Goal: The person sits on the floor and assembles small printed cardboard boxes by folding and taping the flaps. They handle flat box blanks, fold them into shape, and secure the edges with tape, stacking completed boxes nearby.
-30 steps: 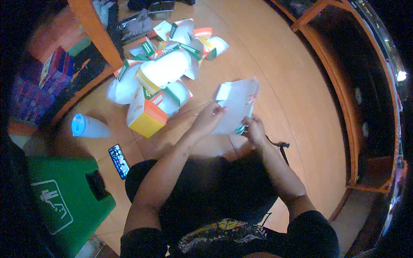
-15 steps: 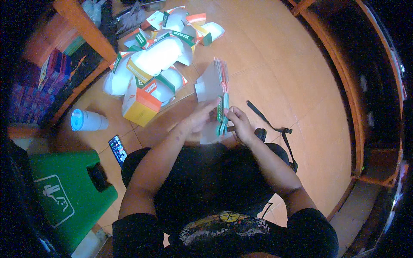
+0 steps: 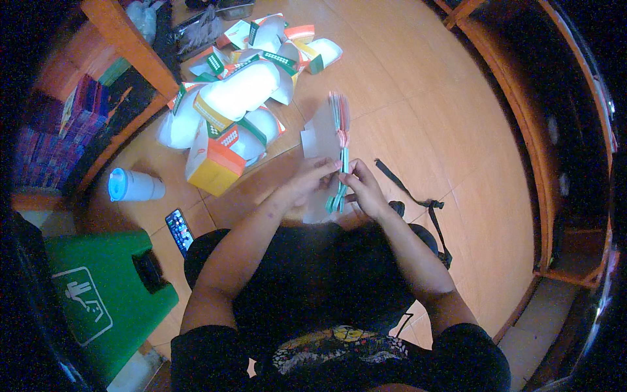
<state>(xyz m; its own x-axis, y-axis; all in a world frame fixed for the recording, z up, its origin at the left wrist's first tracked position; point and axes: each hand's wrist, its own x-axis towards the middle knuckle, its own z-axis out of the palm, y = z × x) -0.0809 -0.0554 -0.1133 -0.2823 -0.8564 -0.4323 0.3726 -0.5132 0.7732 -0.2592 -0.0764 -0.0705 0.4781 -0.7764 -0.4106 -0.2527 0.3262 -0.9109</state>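
Observation:
A stack of flat folded cardboard boxes point(image 3: 322, 134), grey-white on its broad side with red, white and green edges, stands on end in front of my lap. My left hand point(image 3: 311, 181) is closed on the stack's left side, its fingers reaching to the edge. On the right side, my right hand point(image 3: 366, 191) pinches the same edges, with its thumb and fingertips close to those of my left. The lower ends of the sheets fan slightly apart below my fingers. Beyond the stack, to the left, lies a heap of opened-out paper food boxes point(image 3: 238, 95) in white, orange, green and yellow.
A light blue tumbler point(image 3: 136, 185) lies or stands left on the tiled floor point(image 3: 418, 130), near a phone point(image 3: 177, 230). A green bin point(image 3: 108, 287) stands at the lower left. Right of my hands lies a black strap point(image 3: 401, 181). Wooden shelving point(image 3: 522, 130) runs along the right.
The stack has shifted slightly down and right with my hands. My left fingers have moved on the stack's edge, and its sheets look pressed closer together there.

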